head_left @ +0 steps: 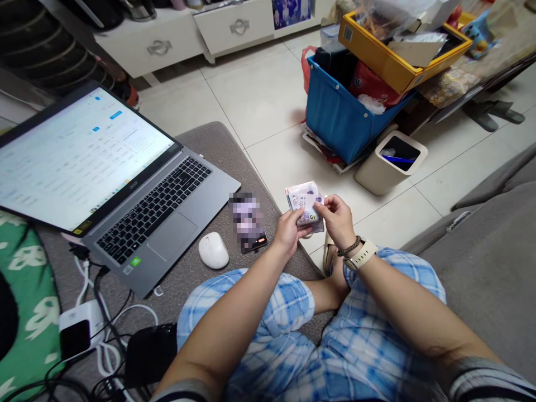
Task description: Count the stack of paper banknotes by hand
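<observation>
A stack of banknotes (pixel 305 196), pale purple with a "5" on the top one, is held up above my lap. My left hand (pixel 288 230) is closed around its lower left side, thumb on top. From the right, my right hand (pixel 337 219) pinches the edge of a banknote between thumb and forefinger; a bracelet and a pale watch (pixel 363 254) are on that wrist. Left of the hands, on the grey seat, lie a phone (pixel 248 223), partly pixelated, and a white mouse (pixel 213 250).
An opened laptop (pixel 167 223) stands at the left. Cables and a white power strip (pixel 81 324) lie below it. On the tiled floor are a blue bin (pixel 339 114) with a yellow box (pixel 402 78) on top and a beige trash can (pixel 377 170). A grey sofa (pixel 489 257) is at right.
</observation>
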Motion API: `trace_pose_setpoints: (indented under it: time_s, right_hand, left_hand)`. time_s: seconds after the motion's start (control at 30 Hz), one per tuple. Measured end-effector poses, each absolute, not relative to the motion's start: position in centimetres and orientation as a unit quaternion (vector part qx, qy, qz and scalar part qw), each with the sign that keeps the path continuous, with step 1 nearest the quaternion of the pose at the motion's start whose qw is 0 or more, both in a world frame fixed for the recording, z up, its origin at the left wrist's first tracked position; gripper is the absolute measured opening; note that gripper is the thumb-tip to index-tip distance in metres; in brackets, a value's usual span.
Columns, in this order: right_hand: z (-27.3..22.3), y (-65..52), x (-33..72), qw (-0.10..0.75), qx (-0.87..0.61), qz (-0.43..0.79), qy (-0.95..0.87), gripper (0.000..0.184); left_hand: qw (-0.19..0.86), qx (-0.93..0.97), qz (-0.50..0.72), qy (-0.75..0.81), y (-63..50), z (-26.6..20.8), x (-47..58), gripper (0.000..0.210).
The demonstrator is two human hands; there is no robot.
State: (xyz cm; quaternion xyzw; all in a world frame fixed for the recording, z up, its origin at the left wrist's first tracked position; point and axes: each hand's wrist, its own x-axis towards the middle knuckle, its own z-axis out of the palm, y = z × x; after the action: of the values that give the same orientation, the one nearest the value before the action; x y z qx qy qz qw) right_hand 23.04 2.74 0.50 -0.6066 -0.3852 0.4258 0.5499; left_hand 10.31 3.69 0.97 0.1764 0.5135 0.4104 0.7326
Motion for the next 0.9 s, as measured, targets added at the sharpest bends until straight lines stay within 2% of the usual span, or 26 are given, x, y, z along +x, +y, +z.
trace_pose_setpoints:
  time_s: [0.4,0.9]
  right_hand:
    - [1.1,2.7,22.9,0.558,-0.573,0.456,-0.391,0.029]
    - [1.6,2.5,22.7,0.549,-0.564,0.478,-0.389,0.029]
  left_hand:
    - [0.749,0.088,0.411,0.512,4.6,1.1,9.9,0.026]
    - [0.734,0.099,0.428,0.518,4.5,0.7,10.1,0.025]
